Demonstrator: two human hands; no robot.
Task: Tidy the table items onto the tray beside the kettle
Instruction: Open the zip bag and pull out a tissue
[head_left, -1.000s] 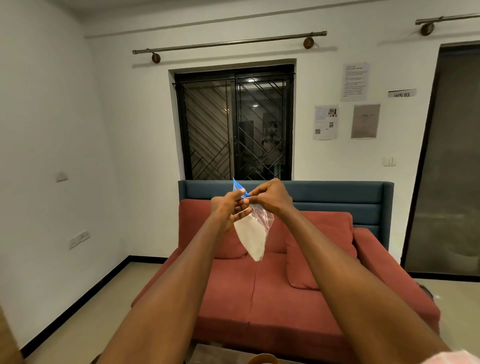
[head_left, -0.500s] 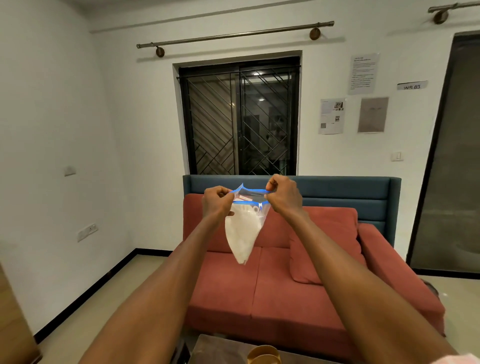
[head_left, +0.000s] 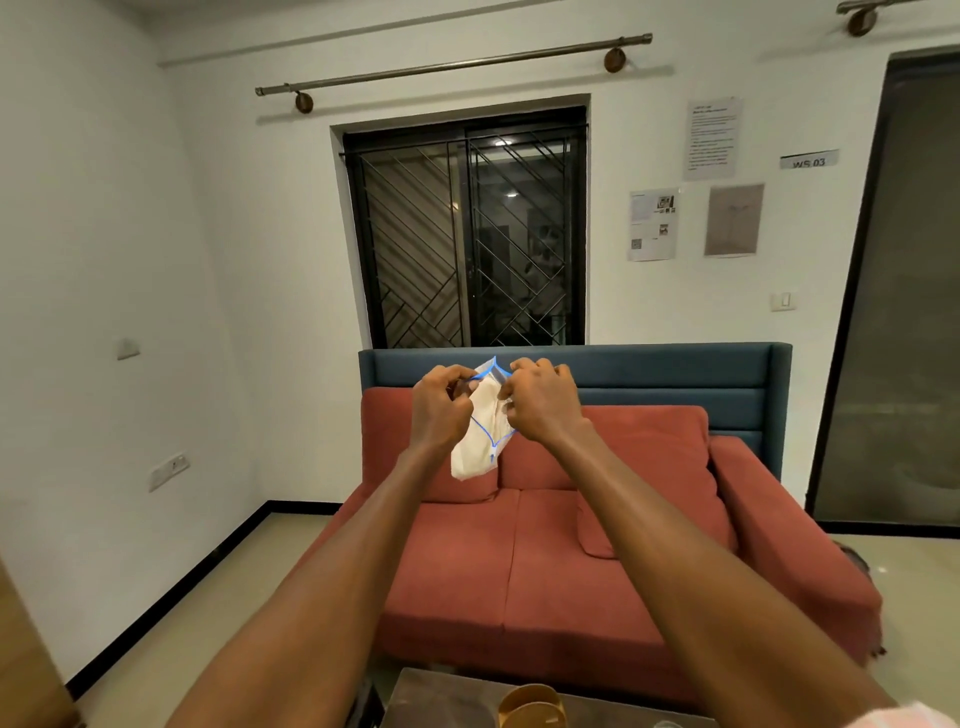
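I hold a clear zip bag (head_left: 480, 441) with a blue seal strip and white contents up at chest height, in front of the sofa. My left hand (head_left: 440, 405) pinches the left edge of its mouth and my right hand (head_left: 540, 401) pinches the right edge. The blue-rimmed mouth gapes between them and faces me. The bag's white lower end hangs down to the left below my left hand. At the bottom edge of the view lies a corner of the dark table (head_left: 431, 696) with a tan cup (head_left: 530, 704) on it. The tray and kettle are out of sight.
A red sofa (head_left: 519, 561) with a blue back panel stands straight ahead against the wall, under a barred window (head_left: 467, 234). A dark doorway (head_left: 898, 291) is at the right. Pale floor runs along the left wall, and a wooden edge (head_left: 21, 660) shows at bottom left.
The bag hung with its mouth stretched flat and wide between my hands; now my hands have come closer together and tipped it, so the open mouth faces me.
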